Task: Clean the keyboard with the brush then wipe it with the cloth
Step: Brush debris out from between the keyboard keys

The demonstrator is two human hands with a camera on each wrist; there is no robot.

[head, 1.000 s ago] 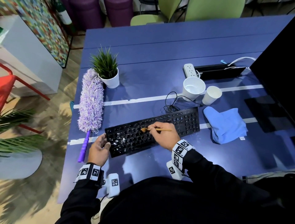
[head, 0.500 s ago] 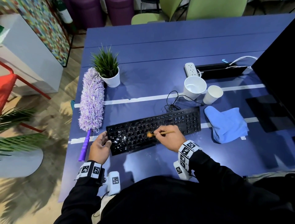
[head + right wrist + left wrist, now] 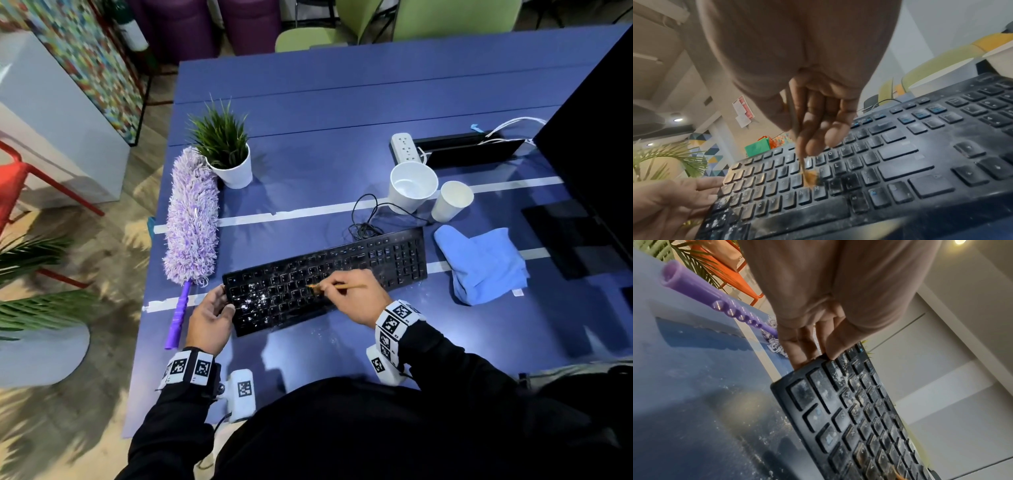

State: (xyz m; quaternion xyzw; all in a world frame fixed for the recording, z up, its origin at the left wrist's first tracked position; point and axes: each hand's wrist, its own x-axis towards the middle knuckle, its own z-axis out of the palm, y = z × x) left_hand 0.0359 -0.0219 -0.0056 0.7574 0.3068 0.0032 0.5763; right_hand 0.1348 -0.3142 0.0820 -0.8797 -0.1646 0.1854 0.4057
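Observation:
A black keyboard (image 3: pixel 394 257) lies slanted on the blue table (image 3: pixel 308 113), with white dust on its left keys (image 3: pixel 840 374). My right hand (image 3: pixel 346 294) pinches a thin wooden brush (image 3: pixel 352 286); its orange bristles (image 3: pixel 810 178) touch the middle letter keys of the keyboard (image 3: pixel 900 162). My left hand (image 3: pixel 212 315) grips the keyboard's left end, thumb on top and fingers (image 3: pixel 797 345) at the edge. A blue cloth (image 3: pixel 483 263) lies crumpled to the right of the keyboard.
A purple fluffy duster (image 3: pixel 191 222) lies left of the keyboard, its handle (image 3: pixel 694 288) near my left hand. Behind stand a potted plant (image 3: pixel 226 150), two white cups (image 3: pixel 411 185), a power strip (image 3: pixel 406 147) and a coiled cable (image 3: pixel 363 222). A dark monitor (image 3: pixel 596 137) fills the right side.
My right hand has swept the brush from the left-middle keys rightward along the keyboard. The left hand has stayed on the keyboard's left end.

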